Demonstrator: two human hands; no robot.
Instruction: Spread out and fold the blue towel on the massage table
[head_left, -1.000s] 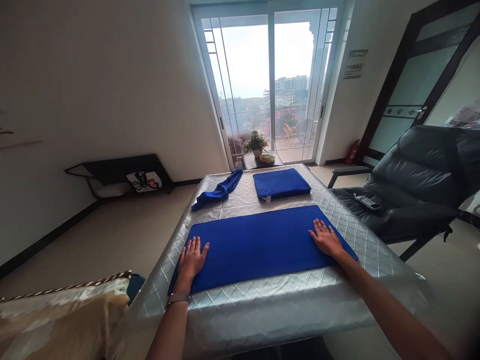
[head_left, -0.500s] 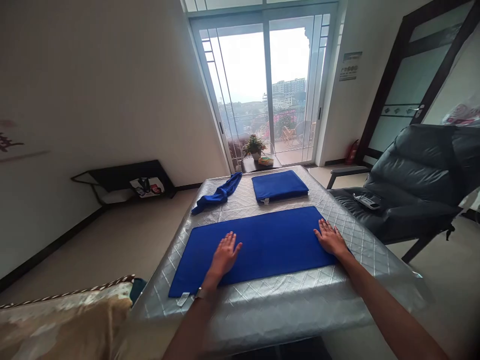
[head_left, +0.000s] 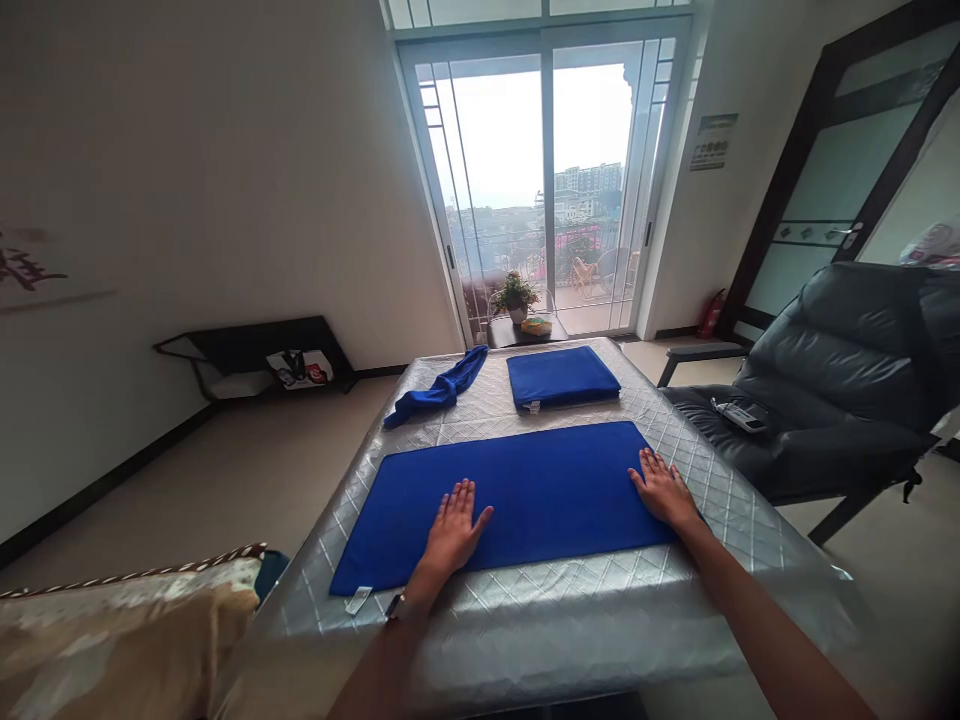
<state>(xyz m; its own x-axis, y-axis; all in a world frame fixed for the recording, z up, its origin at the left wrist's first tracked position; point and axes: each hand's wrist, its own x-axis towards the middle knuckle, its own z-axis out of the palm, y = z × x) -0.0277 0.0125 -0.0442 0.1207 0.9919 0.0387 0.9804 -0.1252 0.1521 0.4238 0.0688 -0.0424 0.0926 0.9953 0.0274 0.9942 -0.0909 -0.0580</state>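
A blue cloth (head_left: 540,490), folded into a long flat rectangle, lies across the near part of the table, with a white tag at its near left corner. My left hand (head_left: 454,528) rests flat on it left of the middle, fingers stretched out. At the cloth's right end lies my right hand (head_left: 664,488), palm down with its fingers stretched. Neither hand grips anything. Beyond the cloth sits a folded stack of blue cloth (head_left: 564,376) with a white tag on its front edge. A twisted blue cloth (head_left: 439,388) lies loose to the left of that stack.
A silvery quilted cover (head_left: 517,640) drapes the table. To the right stands a dark recliner (head_left: 847,370) with a handset on its seat. A small table with a potted plant (head_left: 516,293) is behind, before the glass door. Beige bedding (head_left: 127,640) fills the lower left.
My left hand has slid slightly right and nearer to me on the cloth. My right hand stays at the right end. The camera view has shifted a little.
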